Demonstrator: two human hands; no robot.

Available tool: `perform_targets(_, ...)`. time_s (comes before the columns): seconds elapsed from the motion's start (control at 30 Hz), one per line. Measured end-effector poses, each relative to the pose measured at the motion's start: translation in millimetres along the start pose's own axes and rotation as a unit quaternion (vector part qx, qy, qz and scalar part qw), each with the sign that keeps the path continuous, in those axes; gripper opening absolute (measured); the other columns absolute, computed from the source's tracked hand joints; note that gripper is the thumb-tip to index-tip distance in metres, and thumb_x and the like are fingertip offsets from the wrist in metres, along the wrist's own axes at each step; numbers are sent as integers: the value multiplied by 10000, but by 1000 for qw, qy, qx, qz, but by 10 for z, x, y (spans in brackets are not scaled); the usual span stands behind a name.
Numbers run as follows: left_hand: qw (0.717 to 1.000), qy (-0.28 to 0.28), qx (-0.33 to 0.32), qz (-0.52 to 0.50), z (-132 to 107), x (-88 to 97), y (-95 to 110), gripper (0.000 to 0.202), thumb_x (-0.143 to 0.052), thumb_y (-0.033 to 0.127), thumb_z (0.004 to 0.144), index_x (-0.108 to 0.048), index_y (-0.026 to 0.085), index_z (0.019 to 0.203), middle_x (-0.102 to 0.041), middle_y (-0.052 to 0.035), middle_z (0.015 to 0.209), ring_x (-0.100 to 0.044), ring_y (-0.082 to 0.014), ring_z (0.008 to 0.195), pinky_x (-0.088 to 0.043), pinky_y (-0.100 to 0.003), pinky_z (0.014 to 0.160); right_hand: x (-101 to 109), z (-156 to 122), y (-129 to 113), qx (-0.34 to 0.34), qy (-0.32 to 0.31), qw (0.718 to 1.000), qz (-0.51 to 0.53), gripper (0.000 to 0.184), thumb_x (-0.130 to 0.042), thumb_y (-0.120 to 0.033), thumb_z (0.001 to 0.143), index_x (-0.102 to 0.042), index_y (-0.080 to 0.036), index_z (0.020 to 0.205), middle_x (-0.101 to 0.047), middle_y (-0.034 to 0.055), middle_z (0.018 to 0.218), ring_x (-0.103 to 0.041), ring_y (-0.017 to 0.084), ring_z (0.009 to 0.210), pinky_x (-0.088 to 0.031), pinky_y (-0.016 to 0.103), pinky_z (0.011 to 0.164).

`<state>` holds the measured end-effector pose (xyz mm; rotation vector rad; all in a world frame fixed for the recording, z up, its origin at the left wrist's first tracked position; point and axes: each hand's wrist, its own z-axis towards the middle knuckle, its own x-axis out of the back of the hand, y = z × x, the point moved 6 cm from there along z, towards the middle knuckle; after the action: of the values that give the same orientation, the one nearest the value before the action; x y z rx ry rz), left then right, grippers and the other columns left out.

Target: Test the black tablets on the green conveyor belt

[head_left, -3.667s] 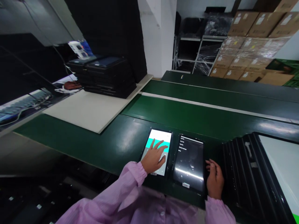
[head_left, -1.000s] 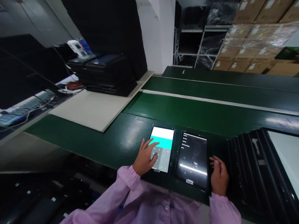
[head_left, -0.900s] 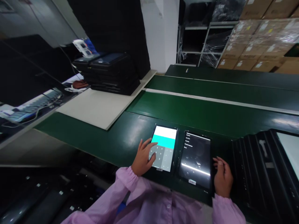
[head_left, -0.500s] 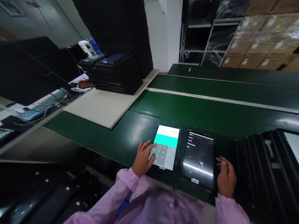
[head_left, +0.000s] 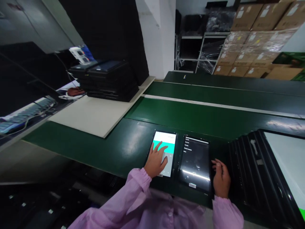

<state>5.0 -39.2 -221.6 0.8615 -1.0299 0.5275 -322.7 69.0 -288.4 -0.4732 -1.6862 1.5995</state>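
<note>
Over a tablet with a calculator on its lit screen (head_left: 169,168) is my left hand (head_left: 154,160), its fingers spread above the teal band and grey keys. Digits show in the white strip at the top of that screen. To its right lies a second tablet (head_left: 195,162) with a dark screen, a short white text menu and a small white label at the near edge. Beside that tablet's right edge rests my right hand (head_left: 221,179), fingers loosely bent and apart, holding nothing.
Many tablets stand in a leaning row (head_left: 250,168) at the right, the nearest with a white and green screen. A stack of black devices (head_left: 109,81) sits on a pale board (head_left: 88,116) at the left. Cartons (head_left: 247,57) and shelves (head_left: 201,47) are behind the green bench (head_left: 114,149).
My left hand has moved from the keypad's left side further over the screen, and the display has changed to digits. The view has turned slightly right. My right hand stays beside the dark tablet.
</note>
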Motion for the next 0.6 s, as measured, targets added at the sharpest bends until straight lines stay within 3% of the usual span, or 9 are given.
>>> perform_targets(0.23, 999, -14, -41, -5, -15, -41, 43, 487, -482, 193, 975, -494, 183, 1461, -634, -100, 1434, -335, -321, 1544, -128, -660, 1306, 5, -4, -13, -1, 0, 1000, -4, 537, -506, -651, 933, -672, -193, 1159, -740, 115, 1097, -624, 235, 898, -479, 406, 872)
perform_targets(0.43, 1000, 3, -15, -18, -49, -5, -23, 478, -472, 200, 984, -484, 190, 1462, -639, -100, 1422, -342, -326, 1542, -164, -685, 1288, 7, -3, 10, -2, -1, 1000, -2, 564, -508, -672, 915, -674, -187, 1152, -741, 119, 1093, -619, 235, 885, -479, 413, 878)
perform_targets(0.53, 998, 44, -5, -52, -38, 101, -216, 479, -474, 232, 990, -479, 212, 1469, -613, -111, 1457, -366, -315, 1531, -168, -670, 1290, 6, 7, 30, -3, 0, 1000, -6, 581, -516, -679, 908, -674, -187, 1175, -746, 125, 1123, -634, 243, 917, -484, 425, 903)
perform_targets(0.6, 991, 89, 37, -92, 26, 183, -507, 478, -491, 281, 981, -500, 198, 1452, -598, -143, 1468, -433, -326, 1484, -232, -651, 1274, -17, 54, 46, -18, -3, 1000, -4, 600, -553, -690, 877, -677, -189, 1181, -747, 129, 1149, -655, 263, 991, -489, 440, 941)
